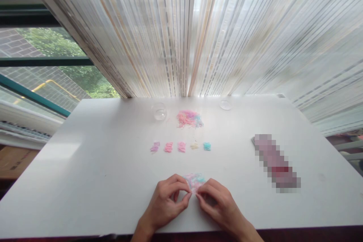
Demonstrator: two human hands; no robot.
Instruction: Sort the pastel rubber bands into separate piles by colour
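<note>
My left hand (pixel 172 196) and my right hand (pixel 217 201) face each other close to the table's front edge, thumb and forefinger pinched on each. What the fingertips hold, if anything, is too small to make out. Just behind the fingertips lies a loose pile of thin pastel strands (pixel 195 180) in pink, lilac and teal, partly hidden by the hands. Farther back runs a row of small bundles: purple (pixel 155 147), coral pink (pixel 168 147), pink (pixel 181 147), pale yellow (pixel 194 146) and teal (pixel 207 146).
A larger mixed heap of strands (pixel 189 118) lies behind the row. To its left stands a clear round container (pixel 159 112); to its right is a clear lid-like disc (pixel 226 105). A blurred-out pinkish oblong (pixel 276 162) rests on the white table (pixel 85 181). Curtains (pixel 176 38) hang behind.
</note>
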